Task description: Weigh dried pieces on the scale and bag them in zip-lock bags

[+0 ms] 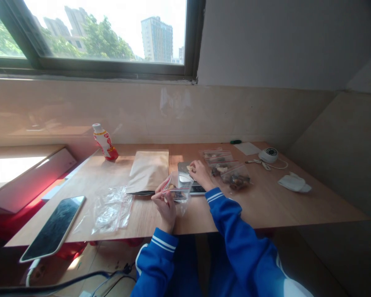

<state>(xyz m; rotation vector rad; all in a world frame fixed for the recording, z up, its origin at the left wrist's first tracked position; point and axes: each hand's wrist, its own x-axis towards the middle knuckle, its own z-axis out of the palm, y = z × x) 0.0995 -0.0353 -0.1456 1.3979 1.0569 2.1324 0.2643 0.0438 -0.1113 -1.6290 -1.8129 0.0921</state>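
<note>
My left hand [166, 207] is closed on the upper edge of a clear zip bag [181, 194], which hangs over the front of a small scale [198, 189]. My right hand [200, 173] is over the scale's plate, its fingers pinched round a small pale piece [191, 168]. Left of the scale lies a brown paper bag [150, 169], its dark opening toward me. Several filled zip bags [237, 178] with dark and pale pieces lie right of my right hand.
Empty clear bags [111, 209] and a phone [55, 227] lie at the left. A bottle [105, 142] stands at the back left. A white round device [268, 155], its cable, a paper sheet [247, 148] and a crumpled white item [294, 182] are at the right.
</note>
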